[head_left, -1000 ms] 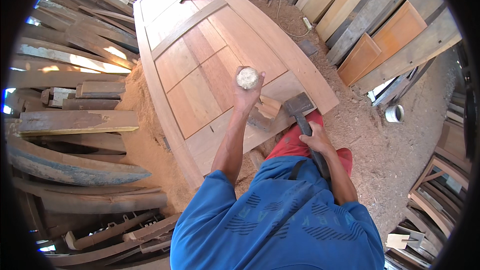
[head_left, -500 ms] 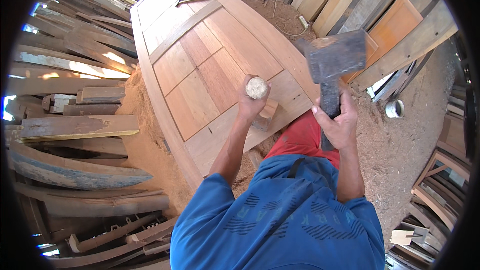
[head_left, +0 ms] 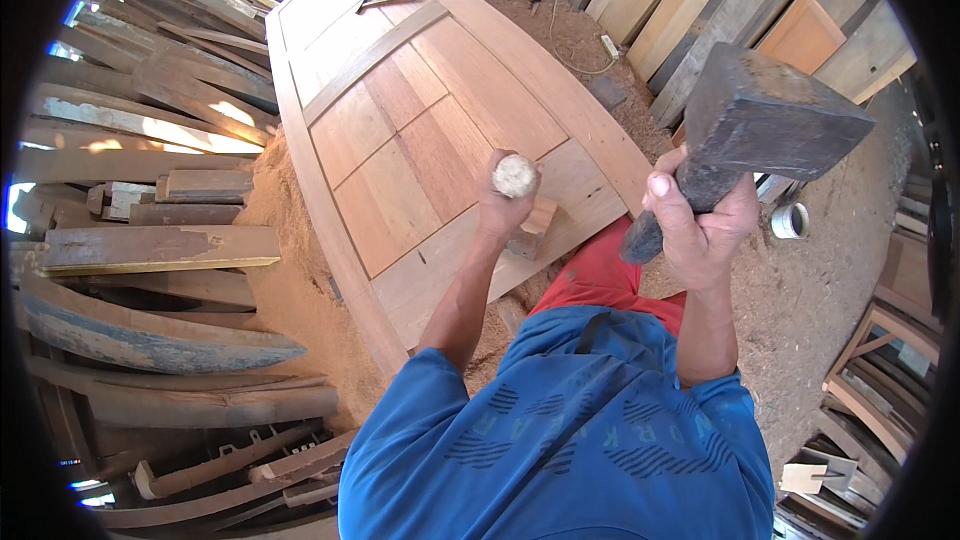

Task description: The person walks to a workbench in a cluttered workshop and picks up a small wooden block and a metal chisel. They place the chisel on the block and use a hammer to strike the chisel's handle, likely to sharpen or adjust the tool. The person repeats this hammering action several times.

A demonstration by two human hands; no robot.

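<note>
Head view: we are raising dark blocky wooden mallet (head_left: 775, 125) higher, right hand (head_left: 700, 225) fingers clamping handle; left hand (head_left: 505, 208) fingers gripping round pale-ended chisel handle (head_left: 515, 176) on tan panelled wooden door (head_left: 420, 130).

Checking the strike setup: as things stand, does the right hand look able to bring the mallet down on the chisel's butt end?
Probably yes: the right hand holds the mallet raised, with open air between it and the chisel gripped by the left hand.

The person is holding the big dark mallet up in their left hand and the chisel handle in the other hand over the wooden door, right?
Not quite. The head view shows the big dark mallet raised in the right hand, not the left. The left hand grips the chisel handle over the wooden door.
</note>
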